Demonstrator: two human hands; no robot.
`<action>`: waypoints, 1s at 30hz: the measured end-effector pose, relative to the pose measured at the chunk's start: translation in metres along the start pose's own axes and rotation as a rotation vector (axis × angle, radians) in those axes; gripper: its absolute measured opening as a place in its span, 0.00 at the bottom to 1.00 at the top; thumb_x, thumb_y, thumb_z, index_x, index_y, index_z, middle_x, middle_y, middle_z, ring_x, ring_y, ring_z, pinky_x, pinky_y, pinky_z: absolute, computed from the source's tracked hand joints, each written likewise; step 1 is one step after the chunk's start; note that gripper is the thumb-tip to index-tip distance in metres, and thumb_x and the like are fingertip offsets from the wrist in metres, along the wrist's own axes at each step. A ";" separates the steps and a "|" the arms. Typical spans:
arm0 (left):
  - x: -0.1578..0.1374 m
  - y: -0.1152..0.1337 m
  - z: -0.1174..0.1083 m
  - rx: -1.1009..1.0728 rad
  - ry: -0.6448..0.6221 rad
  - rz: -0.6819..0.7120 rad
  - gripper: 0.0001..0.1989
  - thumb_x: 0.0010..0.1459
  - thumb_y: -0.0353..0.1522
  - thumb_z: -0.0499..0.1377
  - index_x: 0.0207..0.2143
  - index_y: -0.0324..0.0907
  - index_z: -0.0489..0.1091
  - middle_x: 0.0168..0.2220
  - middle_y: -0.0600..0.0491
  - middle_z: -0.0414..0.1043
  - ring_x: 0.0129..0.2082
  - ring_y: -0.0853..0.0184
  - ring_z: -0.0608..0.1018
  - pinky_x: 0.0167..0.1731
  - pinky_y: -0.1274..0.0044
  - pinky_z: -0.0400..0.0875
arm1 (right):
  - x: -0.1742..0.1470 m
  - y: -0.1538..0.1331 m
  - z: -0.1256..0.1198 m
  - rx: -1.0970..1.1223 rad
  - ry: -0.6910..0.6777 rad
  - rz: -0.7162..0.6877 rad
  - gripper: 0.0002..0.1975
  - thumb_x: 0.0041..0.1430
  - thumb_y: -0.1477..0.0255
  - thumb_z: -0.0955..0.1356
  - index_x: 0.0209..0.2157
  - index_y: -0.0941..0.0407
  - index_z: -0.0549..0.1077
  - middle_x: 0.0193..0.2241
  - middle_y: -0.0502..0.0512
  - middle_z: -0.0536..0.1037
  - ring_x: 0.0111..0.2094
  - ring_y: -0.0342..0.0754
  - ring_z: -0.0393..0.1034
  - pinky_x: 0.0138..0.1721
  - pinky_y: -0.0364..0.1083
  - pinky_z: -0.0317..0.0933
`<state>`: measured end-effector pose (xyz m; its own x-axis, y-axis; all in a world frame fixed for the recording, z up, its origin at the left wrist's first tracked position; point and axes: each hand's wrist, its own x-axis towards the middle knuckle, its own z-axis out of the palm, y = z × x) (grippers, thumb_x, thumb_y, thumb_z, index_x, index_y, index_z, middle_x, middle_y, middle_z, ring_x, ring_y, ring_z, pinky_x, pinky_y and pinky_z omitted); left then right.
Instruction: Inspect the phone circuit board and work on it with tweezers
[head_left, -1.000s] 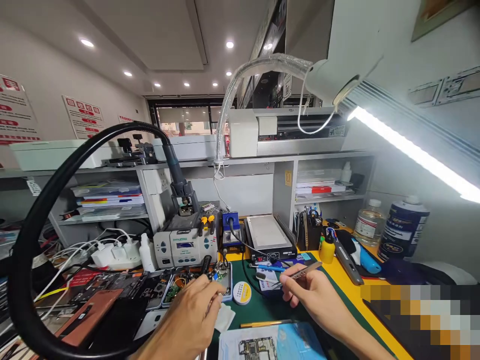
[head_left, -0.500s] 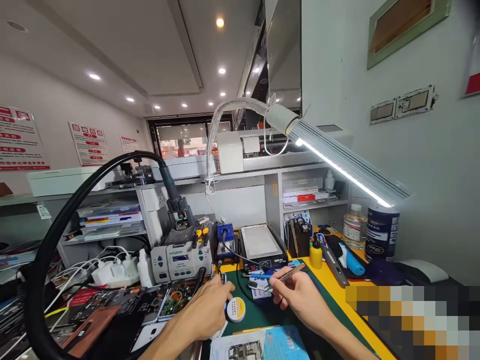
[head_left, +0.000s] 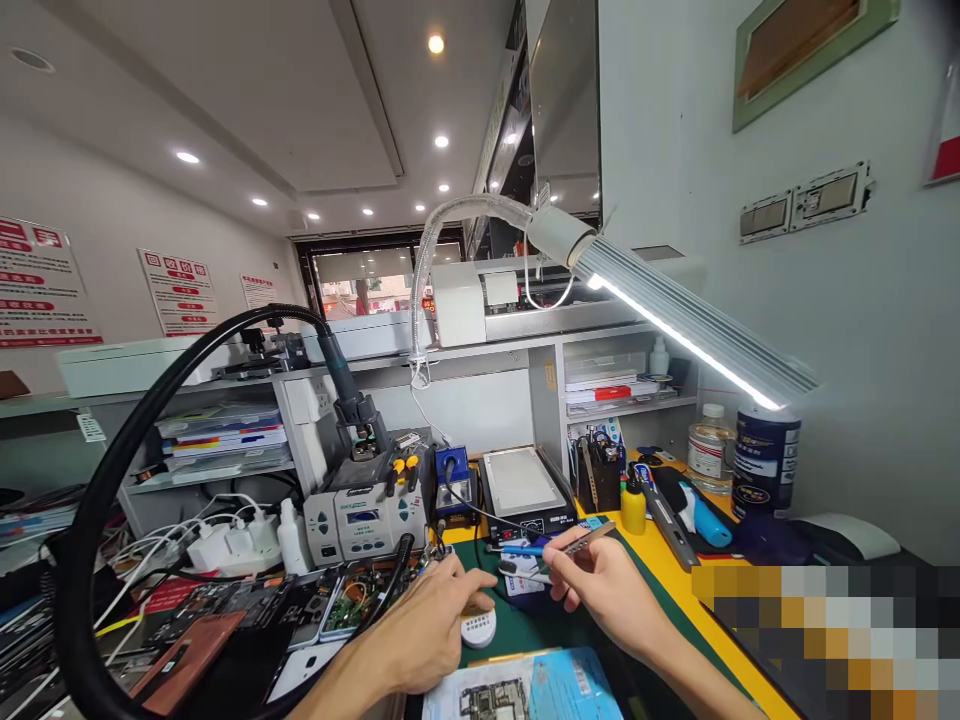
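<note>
My left hand point(head_left: 431, 620) reaches over a round white tin point(head_left: 478, 632) with a printed label. Its thumb and forefinger are stretched out and apart above the tin; whether they touch it I cannot tell, and the other fingers are hidden. My right hand point(head_left: 600, 580) is closed around metal tweezers point(head_left: 591, 539), whose back end sticks up to the right. Near its fingertips lie a blue pen-like tool point(head_left: 519, 550) and a small printed card point(head_left: 525, 585). In front of both hands lies a blue and white packet point(head_left: 566, 685) with a circuit-board picture.
A hot-air station point(head_left: 365, 520) with a thick black hose point(head_left: 82, 510) stands left, beside opened phones point(head_left: 352, 600) and boards. Behind the green mat point(head_left: 525, 630) sit a soldering station point(head_left: 454, 485) and a flat heating plate point(head_left: 525, 485). A lit lamp point(head_left: 690, 320) hangs overhead.
My left hand has moved right, from beside the tin to over it, covering part of its top. My right hand keeps the tweezers and has barely shifted.
</note>
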<state>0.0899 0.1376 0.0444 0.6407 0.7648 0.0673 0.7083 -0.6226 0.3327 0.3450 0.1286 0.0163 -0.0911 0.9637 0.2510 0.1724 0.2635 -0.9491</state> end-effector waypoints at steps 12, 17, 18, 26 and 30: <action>-0.002 -0.009 0.002 -0.026 0.048 -0.031 0.14 0.67 0.28 0.55 0.54 0.42 0.69 0.47 0.50 0.73 0.49 0.61 0.75 0.51 0.62 0.71 | 0.002 0.002 -0.001 0.010 0.014 0.015 0.14 0.71 0.63 0.68 0.35 0.58 0.74 0.24 0.45 0.74 0.24 0.43 0.72 0.25 0.43 0.69; -0.007 -0.004 -0.007 -0.010 0.135 -0.069 0.10 0.66 0.31 0.56 0.48 0.41 0.71 0.42 0.52 0.72 0.46 0.61 0.75 0.50 0.62 0.70 | 0.001 0.000 -0.002 0.077 -0.052 0.057 0.12 0.70 0.64 0.69 0.36 0.59 0.74 0.25 0.45 0.75 0.24 0.43 0.73 0.24 0.43 0.69; -0.009 -0.002 -0.010 -0.018 0.173 -0.085 0.08 0.66 0.31 0.56 0.46 0.41 0.71 0.41 0.52 0.72 0.44 0.62 0.75 0.48 0.63 0.70 | 0.000 -0.001 -0.002 0.093 -0.080 0.071 0.12 0.70 0.64 0.69 0.35 0.59 0.74 0.25 0.45 0.75 0.24 0.43 0.73 0.24 0.43 0.69; -0.045 0.018 -0.007 -0.105 0.194 -0.087 0.05 0.61 0.35 0.57 0.33 0.43 0.69 0.36 0.54 0.72 0.39 0.64 0.75 0.41 0.70 0.71 | -0.007 -0.014 -0.007 0.228 -0.309 0.192 0.13 0.68 0.65 0.71 0.32 0.59 0.74 0.24 0.45 0.76 0.23 0.43 0.74 0.23 0.41 0.69; -0.064 0.028 0.001 -0.103 0.124 0.000 0.28 0.45 0.36 0.71 0.50 0.44 0.71 0.50 0.49 0.75 0.52 0.55 0.75 0.56 0.62 0.70 | -0.011 -0.017 -0.003 0.284 -0.357 0.244 0.15 0.63 0.62 0.74 0.32 0.59 0.74 0.25 0.46 0.77 0.23 0.43 0.75 0.22 0.41 0.68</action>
<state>0.0689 0.0716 0.0482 0.5944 0.7836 0.1810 0.6700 -0.6070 0.4274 0.3464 0.1141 0.0305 -0.4188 0.9079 -0.0179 -0.0378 -0.0371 -0.9986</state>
